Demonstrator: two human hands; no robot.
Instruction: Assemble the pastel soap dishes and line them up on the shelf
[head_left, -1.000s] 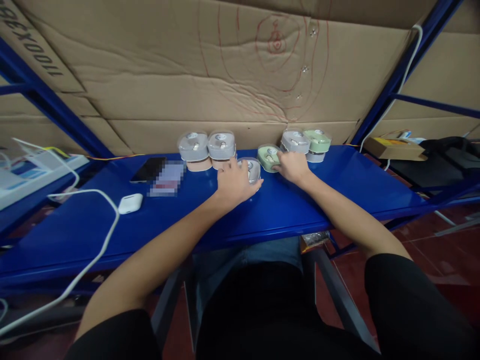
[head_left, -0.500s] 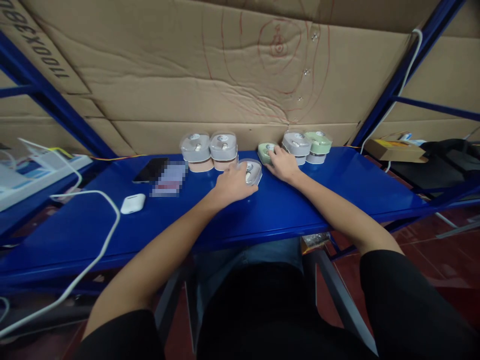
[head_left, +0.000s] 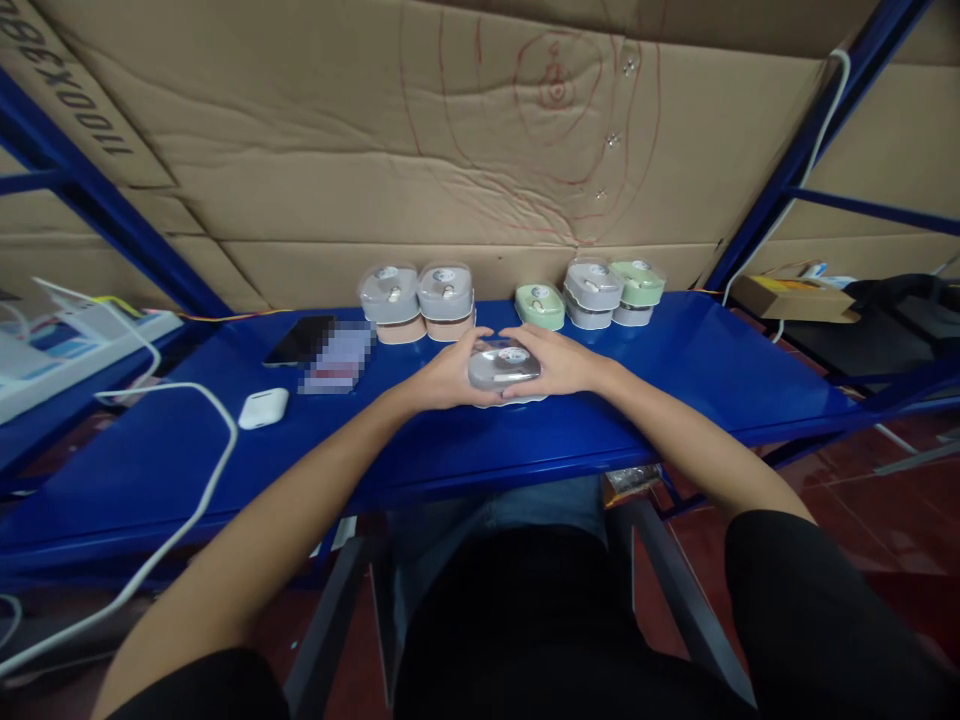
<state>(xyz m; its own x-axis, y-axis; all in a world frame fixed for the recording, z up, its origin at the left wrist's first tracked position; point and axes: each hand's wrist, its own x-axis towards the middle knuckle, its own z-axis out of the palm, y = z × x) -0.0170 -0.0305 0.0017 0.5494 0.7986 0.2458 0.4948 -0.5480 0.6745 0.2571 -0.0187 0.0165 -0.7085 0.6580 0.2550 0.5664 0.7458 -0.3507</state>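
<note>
Close to the table's front edge, a small grey lunch box [head_left: 502,372] with a clear lid and a round sticker is gripped from both ends. My left hand [head_left: 446,375] wraps its left end, and my right hand [head_left: 568,362] wraps its right end. A white edge shows under the box. Behind my right hand, a single green lunch box [head_left: 539,306] stands untouched. To its right are two stacks, one topped by a grey box [head_left: 593,283] and one by a green box [head_left: 637,281]. Two more stacks, grey boxes [head_left: 389,292] over pinkish ones [head_left: 401,329], stand at the left.
A dark phone [head_left: 298,341] and a blurred-out item [head_left: 337,358] lie on the blue table [head_left: 420,450]. A white earbud case [head_left: 264,408] is nearby, beside a white cable [head_left: 217,455]. Cardboard [head_left: 337,200] walls the back; blue posts flank both sides.
My right hand has left the green box and moved to the grey lunch box. That box has come nearer to me and turned, and both hands now hold it.
</note>
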